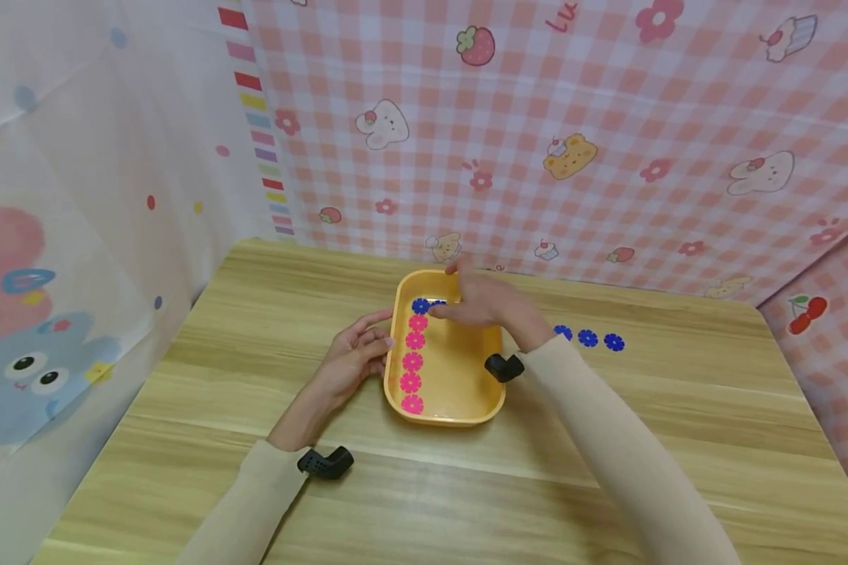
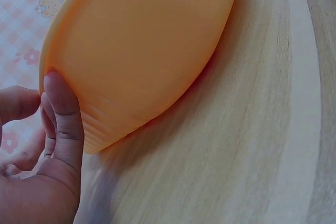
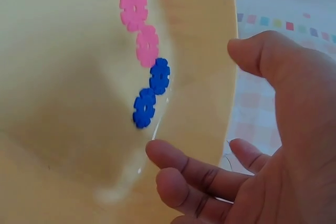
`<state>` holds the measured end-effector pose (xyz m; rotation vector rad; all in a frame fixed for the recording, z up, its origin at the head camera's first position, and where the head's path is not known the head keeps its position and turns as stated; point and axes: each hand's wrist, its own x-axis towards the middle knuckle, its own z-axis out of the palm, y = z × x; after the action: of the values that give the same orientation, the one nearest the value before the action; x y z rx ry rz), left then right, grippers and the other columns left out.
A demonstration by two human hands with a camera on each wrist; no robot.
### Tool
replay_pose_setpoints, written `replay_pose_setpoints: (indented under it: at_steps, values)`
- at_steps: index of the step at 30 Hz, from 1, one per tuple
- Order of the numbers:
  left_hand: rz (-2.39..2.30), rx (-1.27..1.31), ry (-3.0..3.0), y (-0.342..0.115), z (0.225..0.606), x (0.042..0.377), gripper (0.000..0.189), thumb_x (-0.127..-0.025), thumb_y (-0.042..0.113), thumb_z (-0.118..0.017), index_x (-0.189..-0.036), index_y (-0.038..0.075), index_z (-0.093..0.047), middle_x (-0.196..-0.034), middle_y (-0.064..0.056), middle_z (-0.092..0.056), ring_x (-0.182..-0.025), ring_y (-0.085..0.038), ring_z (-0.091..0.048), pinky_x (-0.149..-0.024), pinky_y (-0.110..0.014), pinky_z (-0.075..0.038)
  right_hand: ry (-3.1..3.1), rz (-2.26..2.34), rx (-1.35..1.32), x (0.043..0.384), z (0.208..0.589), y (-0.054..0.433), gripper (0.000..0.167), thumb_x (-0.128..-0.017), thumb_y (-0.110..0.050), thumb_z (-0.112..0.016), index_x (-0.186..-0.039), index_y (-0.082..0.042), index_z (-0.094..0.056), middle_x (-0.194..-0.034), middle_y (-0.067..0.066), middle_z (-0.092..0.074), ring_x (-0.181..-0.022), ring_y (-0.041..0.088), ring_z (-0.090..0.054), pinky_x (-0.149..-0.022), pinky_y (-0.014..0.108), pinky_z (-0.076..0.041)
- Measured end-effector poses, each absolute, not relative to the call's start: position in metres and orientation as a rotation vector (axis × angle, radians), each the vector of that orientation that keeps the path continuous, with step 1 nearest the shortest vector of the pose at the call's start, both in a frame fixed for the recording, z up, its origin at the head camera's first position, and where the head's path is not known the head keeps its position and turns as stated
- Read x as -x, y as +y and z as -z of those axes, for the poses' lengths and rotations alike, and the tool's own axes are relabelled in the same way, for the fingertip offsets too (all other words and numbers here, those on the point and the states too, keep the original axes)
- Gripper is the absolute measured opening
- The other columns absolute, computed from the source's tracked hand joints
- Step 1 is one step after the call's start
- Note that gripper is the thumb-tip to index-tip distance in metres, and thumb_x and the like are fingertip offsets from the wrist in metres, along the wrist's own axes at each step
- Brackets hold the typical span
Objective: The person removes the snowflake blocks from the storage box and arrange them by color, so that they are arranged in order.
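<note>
Blue discs (image 1: pixel 583 340): three lie in line on the table (image 1: pixel 678 439), right of the tray (image 1: pixel 459 384), the right hand (image 1: pixel 484 302) being nearer. That hand hangs over the tray's far end, fingers apart, nothing held, near two inner blue discs (image 3: pixel 142 118). Left hand (image 1: pixel 349 361) pinches the tray's left wall. Head view: right hand partly covers one inner disc; whether the sleeve (image 1: pixel 601 416) hides others cannot be determined.

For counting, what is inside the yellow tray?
The tray holds five pink notched discs and two blue discs; in the head view, the right hand hides its far right corner.
</note>
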<state>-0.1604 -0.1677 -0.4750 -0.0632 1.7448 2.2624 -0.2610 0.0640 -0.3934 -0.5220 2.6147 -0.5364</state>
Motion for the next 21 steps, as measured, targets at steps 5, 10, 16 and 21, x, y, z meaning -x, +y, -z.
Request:
replay_pose_setpoints:
  at_steps: [5,10,16,21]
  values:
    - [-2.269,0.059,1.728,-0.168,0.474,0.16,0.057,-0.1,0.002,-0.059,-0.153,0.009,-0.043,-0.103,-0.004,-0.061,-0.075,-0.01,-0.062,-0.064,-0.022,-0.056,2.591,0.501,0.469,0.264,0.401,0.054,0.081,-0.094,-0.054,-0.067,-0.148,-0.017,-0.019,-0.119,0.016,-0.065,-0.101,0.029,-0.063,-0.095,0.042,-0.054]
    - [-2.278,0.06,1.723,-0.168,0.473,0.16,0.056,-0.099,0.001,-0.059,-0.153,0.009,-0.044,-0.102,-0.004,-0.061,-0.073,-0.009,-0.061,-0.062,-0.022,-0.056,2.587,0.485,0.423,0.263,0.406,0.048,0.078,-0.094,-0.052,-0.067,-0.149,-0.016,-0.025,-0.128,0.016,-0.062,-0.109,0.029,-0.06,-0.104,0.043,-0.052]
    - [-2.296,0.021,1.708,-0.168,0.474,0.159,0.057,-0.099,0.001,-0.06,-0.154,0.009,-0.043,-0.103,-0.005,-0.062,-0.072,-0.009,-0.062,-0.061,-0.022,-0.055,2.523,0.486,0.344,0.259,0.407,0.046,0.076,-0.094,-0.055,-0.065,-0.149,-0.016,-0.029,-0.133,0.015,-0.061,-0.115,0.03,-0.059,-0.11,0.044,-0.048]
    - [-2.298,0.014,1.704,-0.168,0.473,0.158,0.057,-0.099,0.0,-0.06,-0.154,0.008,-0.043,-0.103,-0.005,-0.062,-0.071,-0.009,-0.062,-0.06,-0.022,-0.055,2.513,0.522,0.32,0.256,0.41,0.044,0.073,-0.097,-0.049,-0.064,-0.151,-0.016,-0.029,-0.132,0.016,-0.061,-0.115,0.031,-0.058,-0.112,0.045,-0.046]
